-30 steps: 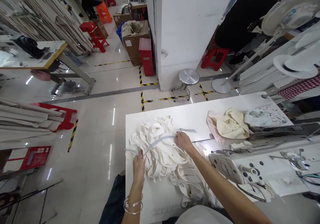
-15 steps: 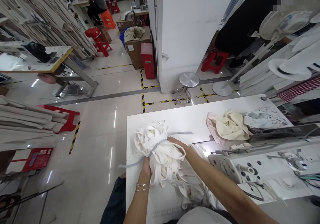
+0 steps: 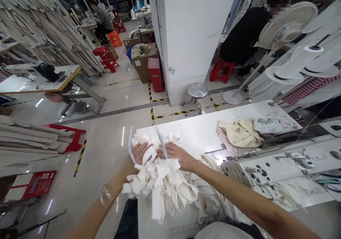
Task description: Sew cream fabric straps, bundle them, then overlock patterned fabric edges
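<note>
A bundle of white fabric strips (image 3: 162, 176) stands over the left end of the white sewing table (image 3: 197, 128), its loops and loose ends fanning toward me. My left hand (image 3: 140, 154) grips the bundle's left side, with its fingers partly sunk among the strips. On the right side my right hand (image 3: 176, 155) is closed around the bundle, its fingertips close to my left ones. Two ends of a pale grey-blue tie strip (image 3: 160, 141) stick up, one by each hand. Where the tie wraps the bundle is hidden by hands and cloth.
A sewing machine (image 3: 262, 171) lies along the table's right side. Beyond it rest crumpled cream cloth (image 3: 243, 132) and loose whitish cloth (image 3: 210, 196) near my body. A metal stool (image 3: 197, 90) stands by the pillar (image 3: 194, 40). A seated person (image 3: 243, 32) is near a fan (image 3: 287, 25).
The bundle has been tipped so its loose ends face me. Both hands have moved up onto its far part, and the tie ends now point upward instead of lying out sideways.
</note>
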The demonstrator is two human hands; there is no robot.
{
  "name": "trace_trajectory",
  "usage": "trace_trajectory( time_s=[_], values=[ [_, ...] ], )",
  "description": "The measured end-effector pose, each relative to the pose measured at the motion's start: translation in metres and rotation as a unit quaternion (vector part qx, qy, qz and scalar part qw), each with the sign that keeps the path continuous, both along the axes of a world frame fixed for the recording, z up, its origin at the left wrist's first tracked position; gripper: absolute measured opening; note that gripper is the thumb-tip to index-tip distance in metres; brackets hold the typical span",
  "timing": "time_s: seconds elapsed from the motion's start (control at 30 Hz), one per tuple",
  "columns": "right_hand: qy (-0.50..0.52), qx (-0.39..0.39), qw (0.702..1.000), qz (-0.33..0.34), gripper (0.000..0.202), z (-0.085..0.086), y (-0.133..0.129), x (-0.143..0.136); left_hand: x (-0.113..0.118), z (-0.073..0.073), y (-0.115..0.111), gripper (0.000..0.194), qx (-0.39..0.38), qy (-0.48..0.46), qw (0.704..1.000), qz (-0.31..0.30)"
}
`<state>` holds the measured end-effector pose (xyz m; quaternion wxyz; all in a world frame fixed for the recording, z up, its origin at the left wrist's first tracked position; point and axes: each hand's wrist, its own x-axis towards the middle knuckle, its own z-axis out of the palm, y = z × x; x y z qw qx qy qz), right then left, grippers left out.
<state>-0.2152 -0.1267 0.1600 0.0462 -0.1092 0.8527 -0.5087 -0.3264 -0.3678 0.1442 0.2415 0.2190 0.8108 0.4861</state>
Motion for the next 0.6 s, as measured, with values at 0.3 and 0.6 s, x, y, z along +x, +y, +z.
trace_trajectory(
  time_s=[0.3,0.6],
  values=[
    [-0.096,-0.014,0.993,-0.064,0.045,-0.035,-0.027,0.032,0.048,-0.005,0.003,0.032,0.002,-0.04,0.999,0.026],
    [-0.172,0.087,0.962,-0.193,0.028,-0.011,-0.059,0.006,0.056,0.005,0.003,0.053,0.102,-0.117,0.977,0.146]
  ],
)
